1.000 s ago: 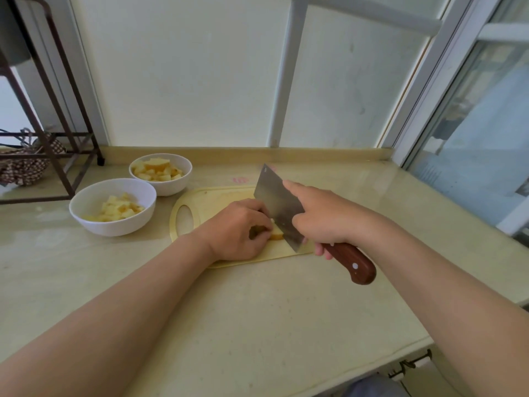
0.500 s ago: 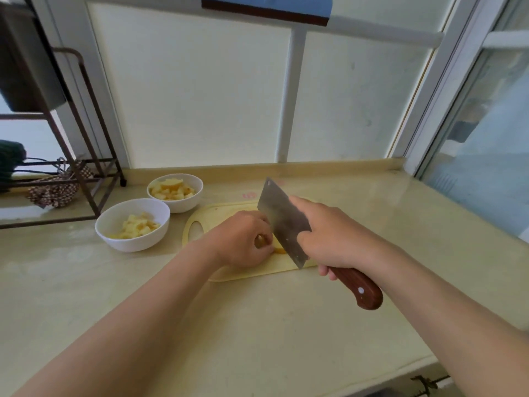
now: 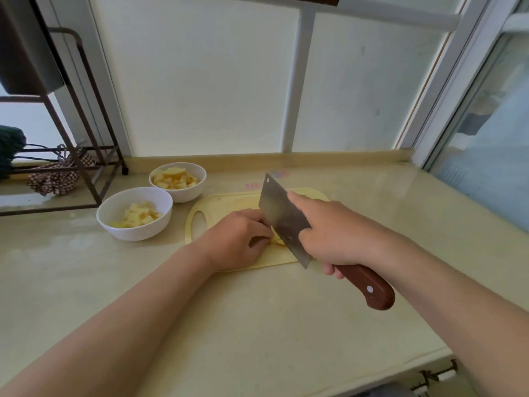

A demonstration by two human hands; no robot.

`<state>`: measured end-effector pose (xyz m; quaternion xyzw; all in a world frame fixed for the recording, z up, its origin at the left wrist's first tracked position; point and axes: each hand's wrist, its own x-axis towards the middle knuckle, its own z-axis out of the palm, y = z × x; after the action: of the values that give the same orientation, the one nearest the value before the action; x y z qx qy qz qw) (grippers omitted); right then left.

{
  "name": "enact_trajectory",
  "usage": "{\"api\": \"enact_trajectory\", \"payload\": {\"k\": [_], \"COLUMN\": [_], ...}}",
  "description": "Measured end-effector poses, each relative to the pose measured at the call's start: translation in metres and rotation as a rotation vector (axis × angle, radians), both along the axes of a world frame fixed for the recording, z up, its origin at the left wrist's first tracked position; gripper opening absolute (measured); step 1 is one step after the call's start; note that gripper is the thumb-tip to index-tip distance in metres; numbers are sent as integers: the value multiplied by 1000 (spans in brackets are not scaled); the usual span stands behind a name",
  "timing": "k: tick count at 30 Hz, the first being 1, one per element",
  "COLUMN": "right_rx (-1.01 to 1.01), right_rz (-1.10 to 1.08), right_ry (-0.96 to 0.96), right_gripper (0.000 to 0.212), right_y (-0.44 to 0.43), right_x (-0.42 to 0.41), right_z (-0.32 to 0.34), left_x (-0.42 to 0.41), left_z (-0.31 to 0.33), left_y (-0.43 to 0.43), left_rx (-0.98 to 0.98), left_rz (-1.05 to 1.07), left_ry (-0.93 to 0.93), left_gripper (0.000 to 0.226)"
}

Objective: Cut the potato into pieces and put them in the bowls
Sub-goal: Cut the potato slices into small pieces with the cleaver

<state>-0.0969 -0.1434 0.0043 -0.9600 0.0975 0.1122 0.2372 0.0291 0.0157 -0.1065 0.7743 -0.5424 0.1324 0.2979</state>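
On a pale yellow cutting board [image 3: 220, 206] lies a piece of potato [image 3: 279, 241], mostly hidden under my left hand [image 3: 239, 242], whose curled fingers hold it down. My right hand [image 3: 335, 239] grips the brown wooden handle of a cleaver [image 3: 282, 217], with the index finger stretched along the blade's spine. The blade stands edge-down on the potato right beside my left fingertips. Two white bowls stand left of the board: the near bowl [image 3: 114, 224] and the far bowl [image 3: 200, 174], each holding yellow potato cubes.
The beige counter [image 3: 257, 325] runs to a front edge at lower right. A dark metal rack [image 3: 71, 156] with a patterned cloth stands at the far left. Windows and a wall panel close off the back and right side.
The camera view has shifted slightly. Both hands stay on the board, the cleaver still set against the potato beside my left fingers.
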Motion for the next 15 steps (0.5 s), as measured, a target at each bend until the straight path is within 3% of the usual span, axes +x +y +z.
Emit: {"api": "enact_trajectory", "payload": {"k": [15], "right_rx": [22], "right_rz": [-41], "right_ry": [-21], "right_gripper": [90], "right_y": [17], "right_x": [41], "right_z": [-14], "left_x": [4], "left_z": [-7], "left_y": [0], "left_rx": [-57], "left_rz": [-1], "left_ry": [5], "left_gripper": [15]}}
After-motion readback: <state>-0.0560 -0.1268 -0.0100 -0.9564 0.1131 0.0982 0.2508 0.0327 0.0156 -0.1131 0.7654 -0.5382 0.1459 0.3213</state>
